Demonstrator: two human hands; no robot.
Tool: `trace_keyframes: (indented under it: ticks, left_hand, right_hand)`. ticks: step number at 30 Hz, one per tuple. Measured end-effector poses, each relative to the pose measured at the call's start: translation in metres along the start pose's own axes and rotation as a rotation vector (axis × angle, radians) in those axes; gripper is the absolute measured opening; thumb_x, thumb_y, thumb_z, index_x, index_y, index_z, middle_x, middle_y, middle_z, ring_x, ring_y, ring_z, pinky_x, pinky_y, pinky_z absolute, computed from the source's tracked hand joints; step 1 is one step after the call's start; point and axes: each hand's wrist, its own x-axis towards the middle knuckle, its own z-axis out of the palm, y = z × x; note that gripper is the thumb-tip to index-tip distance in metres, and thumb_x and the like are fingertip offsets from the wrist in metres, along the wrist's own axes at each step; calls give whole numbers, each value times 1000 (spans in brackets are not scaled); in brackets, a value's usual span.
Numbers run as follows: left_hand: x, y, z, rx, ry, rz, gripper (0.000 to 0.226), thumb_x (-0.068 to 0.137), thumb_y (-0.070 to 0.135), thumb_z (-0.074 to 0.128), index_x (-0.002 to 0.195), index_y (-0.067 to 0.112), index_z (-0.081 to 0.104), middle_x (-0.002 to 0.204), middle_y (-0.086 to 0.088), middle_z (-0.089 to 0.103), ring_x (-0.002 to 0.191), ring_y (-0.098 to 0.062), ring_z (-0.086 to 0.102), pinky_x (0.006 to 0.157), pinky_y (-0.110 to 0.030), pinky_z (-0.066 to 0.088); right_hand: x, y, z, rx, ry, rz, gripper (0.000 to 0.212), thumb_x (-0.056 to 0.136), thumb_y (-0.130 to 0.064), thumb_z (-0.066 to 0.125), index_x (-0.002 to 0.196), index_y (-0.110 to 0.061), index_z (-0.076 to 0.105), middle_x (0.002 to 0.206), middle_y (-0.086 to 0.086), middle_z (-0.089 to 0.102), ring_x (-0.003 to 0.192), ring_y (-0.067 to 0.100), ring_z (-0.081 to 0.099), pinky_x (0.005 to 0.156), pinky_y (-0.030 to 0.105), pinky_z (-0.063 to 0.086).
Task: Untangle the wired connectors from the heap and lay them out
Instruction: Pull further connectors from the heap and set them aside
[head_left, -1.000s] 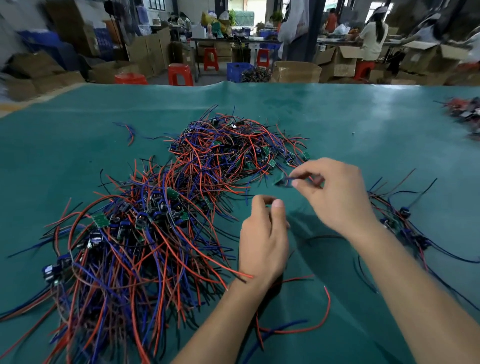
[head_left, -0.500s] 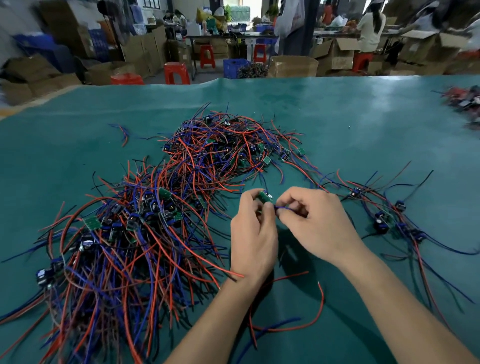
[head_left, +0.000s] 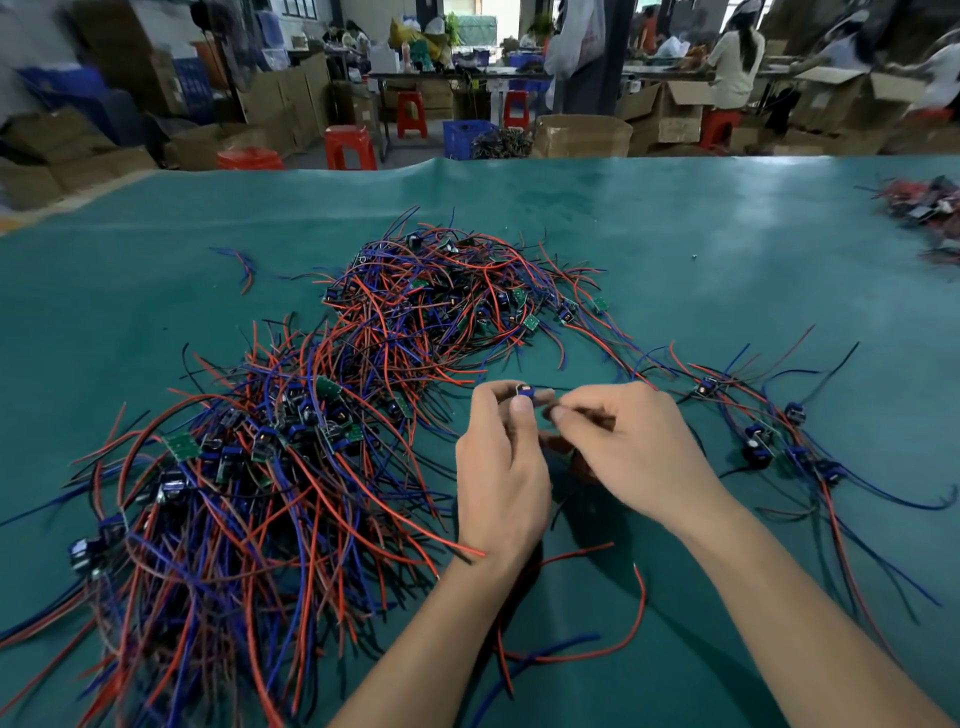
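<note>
A smooth, glossy teal-green sheet covers the table (head_left: 675, 234), which fills most of the view. On its left half sprawls the big tangled heap of thin red, blue and black insulated wires (head_left: 291, 457), studded with small blue connectors and green circuit boards, too many to count. To the right lies a looser laid-out row of wired connectors (head_left: 769, 441). Both hands meet near the centre: the left hand (head_left: 501, 467) pinches one small blue wired connector (head_left: 523, 399), and the right hand (head_left: 636, 447) pinches its thin dark wire just beside. Behind stand brown cardboard boxes and red plastic stools (head_left: 349, 147).
</note>
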Motion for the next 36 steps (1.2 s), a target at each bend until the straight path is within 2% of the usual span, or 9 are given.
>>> trace_keyframes:
  ticks: [3, 6, 9, 11, 16, 21, 25, 32, 36]
  left_hand:
    - [-1, 1, 0, -12, -17, -4, 12, 106, 24, 41, 102, 29, 51, 97, 15, 73, 71, -28, 67, 66, -55, 55]
    - [0, 0, 0, -3, -15, 31, 18, 106, 21, 41, 102, 30, 55, 77, 7, 67, 61, -31, 59, 60, -55, 53]
    - [1, 0, -1, 25, -11, 64, 21, 105, 16, 43, 100, 25, 62, 66, 3, 63, 56, -22, 53, 61, -45, 52]
    - [1, -1, -2, 46, -31, 73, 21, 104, 14, 45, 100, 21, 65, 67, 1, 63, 59, -19, 53, 64, -41, 49]
    - [0, -1, -2, 6, -30, 18, 22, 101, 12, 48, 101, 19, 68, 63, 11, 56, 58, -15, 50, 61, -35, 44]
    - [0, 1, -1, 26, -74, -25, 16, 95, 11, 56, 97, 19, 69, 79, 10, 73, 73, -2, 65, 73, -23, 50]
    - [-1, 0, 0, 104, -129, 45, 14, 98, 15, 58, 90, 16, 70, 67, 8, 71, 50, -2, 52, 54, -13, 36]
    - [-2, 0, 3, 59, -206, 27, 17, 98, 12, 58, 83, 16, 68, 62, 4, 70, 40, -2, 45, 45, -13, 32]
    - [-4, -1, 5, 111, -232, 44, 17, 97, 13, 58, 84, 17, 68, 62, 7, 69, 43, -1, 50, 47, -14, 35]
  right_hand:
    - [2, 4, 0, 53, -5, 114, 33, 98, -39, 58, 82, -11, 67, 56, 3, 54, 54, 16, 47, 57, 34, 40]
    - [2, 7, 3, 295, -31, 206, 36, 97, -42, 60, 89, -8, 69, 61, -1, 43, 60, 15, 41, 60, 35, 33]
    - [2, 3, 8, 514, 32, 263, 15, 95, -31, 70, 102, -22, 79, 69, -9, 59, 65, 10, 51, 62, 29, 41]
    - [2, 1, 9, 608, 72, 276, 17, 93, -25, 73, 109, -30, 79, 75, -12, 66, 67, 5, 56, 60, 22, 45]
    - [2, -2, 6, 655, 60, 201, 11, 90, -12, 75, 90, -20, 82, 81, -4, 77, 72, 3, 66, 60, 15, 49]
    - [3, -3, 5, 734, 169, 202, 9, 88, -7, 76, 85, -15, 79, 75, 1, 76, 65, 8, 68, 58, 17, 52]
    - [6, 2, 2, 731, 226, 181, 16, 88, -7, 77, 77, -18, 77, 70, 0, 74, 60, 10, 64, 57, 19, 53]
    - [13, 16, -19, 561, 568, 116, 21, 84, -18, 75, 70, -34, 76, 67, -6, 72, 59, 10, 61, 55, 21, 50]
    - [17, 28, -41, 592, 785, 139, 22, 89, -10, 73, 72, -25, 71, 60, -11, 68, 54, 7, 60, 54, 23, 50]
